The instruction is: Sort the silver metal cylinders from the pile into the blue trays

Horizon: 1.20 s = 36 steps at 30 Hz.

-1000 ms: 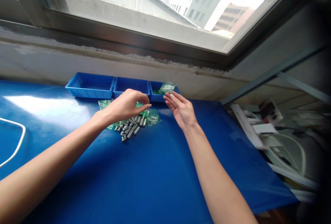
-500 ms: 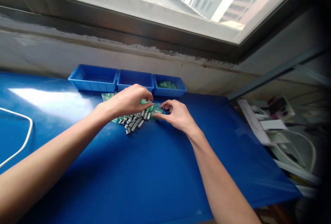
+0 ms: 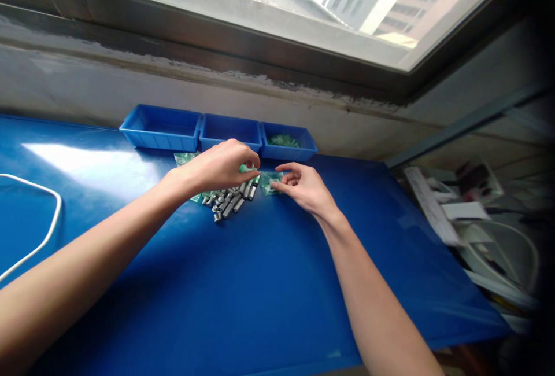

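My left hand [image 3: 221, 165] hovers over a heap of small metal cylinders [image 3: 229, 200] on the blue table [image 3: 260, 283], thumb and forefinger pinched together on something too small to name. My right hand [image 3: 303, 186] pinches the edge of a small green plastic bag [image 3: 271, 181] lying just right of the heap. More green bags [image 3: 184, 158] lie under and left of my left hand.
Three blue trays stand in a row by the wall: left [image 3: 159, 127], middle [image 3: 229, 130], and right [image 3: 289, 142], which holds green bags. A white cable [image 3: 41, 237] loops at the left. Cluttered white parts [image 3: 468, 214] lie beyond the table's right edge.
My right hand came down from near the right tray, where a bag now lies, and closed on a green bag beside the heap. My left hand stayed over the cylinders.
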Each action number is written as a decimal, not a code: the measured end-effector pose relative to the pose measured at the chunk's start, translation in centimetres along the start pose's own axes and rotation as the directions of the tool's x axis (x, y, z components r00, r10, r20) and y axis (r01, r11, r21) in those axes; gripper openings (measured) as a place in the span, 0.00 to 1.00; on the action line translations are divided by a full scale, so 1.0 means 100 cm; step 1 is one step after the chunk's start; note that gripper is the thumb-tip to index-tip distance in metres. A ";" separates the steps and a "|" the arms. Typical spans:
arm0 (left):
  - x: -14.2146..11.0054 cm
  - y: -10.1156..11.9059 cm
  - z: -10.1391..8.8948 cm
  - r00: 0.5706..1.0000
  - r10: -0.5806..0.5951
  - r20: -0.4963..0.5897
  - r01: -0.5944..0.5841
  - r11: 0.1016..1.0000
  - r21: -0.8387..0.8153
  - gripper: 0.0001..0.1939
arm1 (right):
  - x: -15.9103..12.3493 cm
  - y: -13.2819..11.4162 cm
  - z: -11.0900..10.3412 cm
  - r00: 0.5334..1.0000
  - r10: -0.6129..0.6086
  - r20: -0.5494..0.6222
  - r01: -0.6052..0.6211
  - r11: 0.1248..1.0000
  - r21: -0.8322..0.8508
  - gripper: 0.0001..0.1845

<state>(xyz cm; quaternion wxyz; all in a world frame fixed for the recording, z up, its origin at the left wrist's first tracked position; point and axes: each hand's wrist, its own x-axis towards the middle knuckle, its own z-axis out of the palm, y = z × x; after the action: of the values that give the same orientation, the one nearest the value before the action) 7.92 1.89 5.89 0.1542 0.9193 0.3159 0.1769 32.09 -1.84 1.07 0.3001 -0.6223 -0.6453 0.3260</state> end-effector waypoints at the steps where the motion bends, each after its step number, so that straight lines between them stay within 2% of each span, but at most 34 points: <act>1: 0.000 0.000 0.000 1.000 0.000 0.001 0.000 1.000 0.002 0.11 | -0.001 -0.002 -0.001 0.999 0.001 -0.034 -0.004 0.996 -0.084 0.28; 4: 0.000 0.000 0.001 1.000 -0.002 -0.002 0.002 1.000 0.006 0.12 | -0.004 -0.008 -0.005 0.990 -0.016 -0.138 -0.028 0.951 -0.309 0.31; 6: 0.000 0.000 0.001 1.000 0.001 -0.003 -0.001 1.000 0.007 0.11 | -0.005 -0.011 -0.006 0.992 -0.008 -0.129 -0.036 0.942 -0.333 0.34; 10: 0.001 0.000 0.001 1.000 0.014 -0.011 -0.014 1.000 0.017 0.11 | -0.005 -0.010 -0.003 0.999 0.003 -0.054 -0.015 0.977 -0.211 0.31; 15: 0.002 0.000 0.001 0.999 0.028 -0.038 -0.028 1.000 0.000 0.12 | -0.001 -0.004 -0.003 0.999 -0.006 -0.048 0.008 0.999 0.053 0.28; 18: 0.003 0.001 0.001 0.997 0.002 -0.083 -0.005 0.999 -0.039 0.16 | -0.001 -0.008 -0.006 0.997 -0.012 -0.071 0.032 0.957 0.289 0.30; 21: 0.004 0.004 0.000 0.989 -0.070 -0.129 0.051 0.988 -0.144 0.23 | -0.003 -0.016 -0.005 0.990 -0.072 -0.121 0.118 0.893 0.434 0.32; 24: 0.004 0.008 -0.005 0.991 -0.117 -0.067 0.094 0.954 -0.286 0.21 | -0.006 -0.025 -0.001 0.983 -0.117 -0.140 0.172 0.851 0.496 0.36; 27: 0.003 0.011 -0.011 0.994 -0.111 0.022 0.111 0.917 -0.384 0.20 | -0.009 -0.030 0.003 0.984 -0.109 -0.142 0.170 0.818 0.549 0.35; 32: 0.002 0.010 -0.016 0.989 -0.145 0.029 0.142 0.880 -0.454 0.18 | -0.008 -0.030 0.002 0.997 -0.064 -0.036 0.073 0.778 0.624 0.21; 36: 0.003 0.009 -0.015 0.980 -0.201 0.013 0.185 0.873 -0.452 0.20 | -0.008 -0.026 -0.002 0.998 -0.048 0.027 0.019 0.765 0.644 0.17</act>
<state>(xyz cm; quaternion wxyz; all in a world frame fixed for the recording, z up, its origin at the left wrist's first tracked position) 7.93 1.65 7.61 0.3745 0.8193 0.3589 0.2445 30.71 -2.70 3.30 0.4871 -0.4633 -0.5118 0.5349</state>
